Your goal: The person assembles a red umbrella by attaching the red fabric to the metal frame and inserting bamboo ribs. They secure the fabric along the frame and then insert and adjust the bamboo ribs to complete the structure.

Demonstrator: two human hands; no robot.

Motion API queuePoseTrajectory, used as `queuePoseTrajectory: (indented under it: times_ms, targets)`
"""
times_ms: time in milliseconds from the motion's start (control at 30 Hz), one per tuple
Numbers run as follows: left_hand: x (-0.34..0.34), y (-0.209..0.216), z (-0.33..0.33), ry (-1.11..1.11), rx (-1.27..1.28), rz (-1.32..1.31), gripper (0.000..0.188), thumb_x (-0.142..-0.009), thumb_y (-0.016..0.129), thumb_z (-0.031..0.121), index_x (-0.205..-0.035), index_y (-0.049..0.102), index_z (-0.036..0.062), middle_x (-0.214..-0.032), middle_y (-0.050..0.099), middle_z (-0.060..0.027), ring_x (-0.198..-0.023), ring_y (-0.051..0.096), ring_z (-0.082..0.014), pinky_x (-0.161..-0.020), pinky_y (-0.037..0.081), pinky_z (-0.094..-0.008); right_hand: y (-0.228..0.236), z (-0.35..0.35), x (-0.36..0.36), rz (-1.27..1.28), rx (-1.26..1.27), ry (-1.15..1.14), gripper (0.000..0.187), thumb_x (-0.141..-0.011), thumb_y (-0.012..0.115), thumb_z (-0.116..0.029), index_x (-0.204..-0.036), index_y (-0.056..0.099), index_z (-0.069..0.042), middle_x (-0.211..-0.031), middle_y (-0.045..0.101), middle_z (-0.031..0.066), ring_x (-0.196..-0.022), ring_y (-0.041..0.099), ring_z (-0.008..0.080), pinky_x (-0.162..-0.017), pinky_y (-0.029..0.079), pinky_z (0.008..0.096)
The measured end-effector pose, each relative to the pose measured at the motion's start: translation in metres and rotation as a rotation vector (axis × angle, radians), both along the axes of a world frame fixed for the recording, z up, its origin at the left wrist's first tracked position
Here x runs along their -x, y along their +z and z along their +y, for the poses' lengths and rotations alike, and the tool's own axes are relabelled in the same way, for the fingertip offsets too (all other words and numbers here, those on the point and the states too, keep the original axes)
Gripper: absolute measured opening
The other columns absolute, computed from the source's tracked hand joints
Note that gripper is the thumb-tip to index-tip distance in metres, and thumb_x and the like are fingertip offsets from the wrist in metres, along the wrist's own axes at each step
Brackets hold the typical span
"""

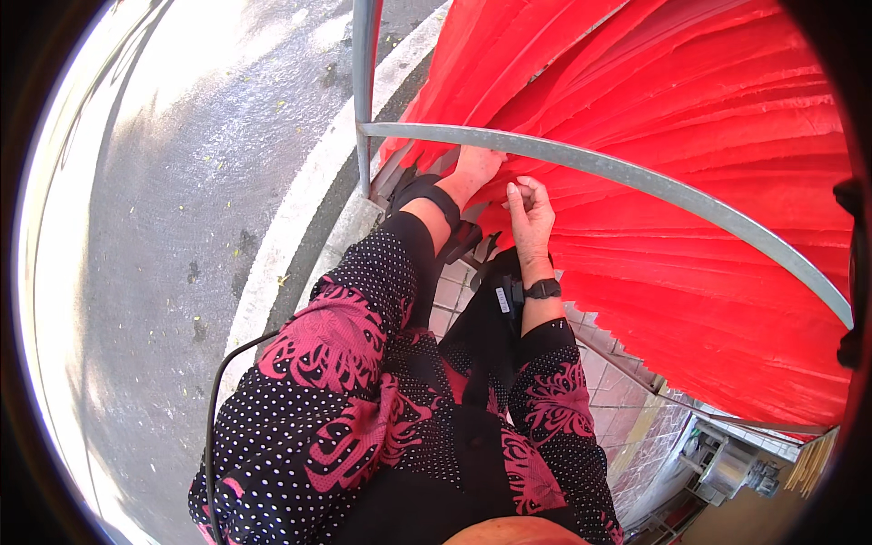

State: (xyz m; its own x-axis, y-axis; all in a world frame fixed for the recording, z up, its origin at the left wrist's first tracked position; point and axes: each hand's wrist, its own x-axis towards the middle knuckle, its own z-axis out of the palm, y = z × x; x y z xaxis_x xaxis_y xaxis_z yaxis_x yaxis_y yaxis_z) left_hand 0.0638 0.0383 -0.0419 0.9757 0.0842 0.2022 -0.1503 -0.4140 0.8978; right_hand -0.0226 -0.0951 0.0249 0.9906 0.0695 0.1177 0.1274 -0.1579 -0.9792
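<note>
The left hand [480, 165] reaches to the red sheets [654, 91] by the metal bar [490, 138], the half-curled right hand [533, 211] close by, perhaps to steady their edges, though I cannot tell if either grips.

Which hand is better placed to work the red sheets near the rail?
Probably left: the left hand is at the red sheets, close to the metal rail. The right hand, partly curled, appears farther from it.
</note>
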Motion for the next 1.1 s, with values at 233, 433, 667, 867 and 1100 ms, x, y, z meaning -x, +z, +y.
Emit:
queuePoseTrajectory:
  times_ms: [233, 433, 667, 867, 1100]
  targets:
    - [0.014, 0.021, 0.015, 0.054, -0.015, -0.049, 0.012, -0.085, 0.057, 0.015, -0.081, 0.058, 0.0033, -0.082, 0.063, -0.0203, -0.086, 0.063, -0.039, -0.075, 0.049, -0.044, 0.028, 0.032, -0.042, -0.196, -0.021, -0.086, 0.041, -0.089, 0.067, -0.005, -0.124, 0.047, 0.0, -0.085, 0.061, 0.0031, -0.072, 0.06, 0.0098, -0.065, 0.051, 0.0228]
    - [0.019, 0.03, 0.023, 0.107, 0.104, -0.036, 0.009, -0.081, 0.056, 0.013, -0.08, 0.06, 0.0057, -0.083, 0.065, -0.0198, -0.087, 0.062, -0.0405, -0.077, 0.049, -0.047, 0.033, 0.033, -0.07, -0.272, 0.389, -0.365, 0.048, -0.083, 0.077, -0.022, -0.113, 0.048, 0.001, -0.074, 0.058, 0.0055, -0.069, 0.055, 0.0143, -0.069, 0.047, 0.0294]
    - [0.013, 0.031, 0.036, -0.066, 0.284, 0.114, 0.018, -0.086, 0.063, 0.017, -0.074, 0.059, 0.0046, -0.067, 0.056, -0.0088, -0.069, 0.051, -0.0189, -0.065, 0.045, -0.0347, 0.021, 0.015, -0.082, -0.016, 0.638, -0.422, 0.06, -0.094, 0.054, -0.05, -0.091, 0.06, 0.01, -0.083, 0.064, 0.0233, -0.081, 0.06, 0.0353, -0.075, 0.046, 0.0442]
    - [0.012, 0.024, 0.032, -0.063, 0.633, 0.157, 0.019, -0.088, 0.066, 0.017, -0.075, 0.062, 0.0037, -0.064, 0.057, -0.0012, -0.067, 0.05, -0.0074, -0.06, 0.043, -0.0288, 0.003, -0.007, -0.076, -0.058, 0.562, -0.409, 0.057, -0.097, 0.049, -0.046, -0.088, 0.065, 0.007, -0.082, 0.066, 0.0268, -0.083, 0.062, 0.0399, -0.075, 0.045, 0.049]
    - [0.006, 0.016, 0.029, -0.124, 0.507, 0.125, 0.018, -0.087, 0.071, 0.02, -0.088, 0.066, 0.0027, -0.074, 0.064, -0.004, -0.075, 0.057, -0.0084, -0.068, 0.049, -0.0283, -0.009, -0.012, -0.072, -0.305, 0.506, -0.387, 0.037, -0.096, 0.057, -0.028, -0.087, 0.065, 0.006, -0.077, 0.065, 0.0235, -0.076, 0.064, 0.0376, -0.069, 0.047, 0.0469]
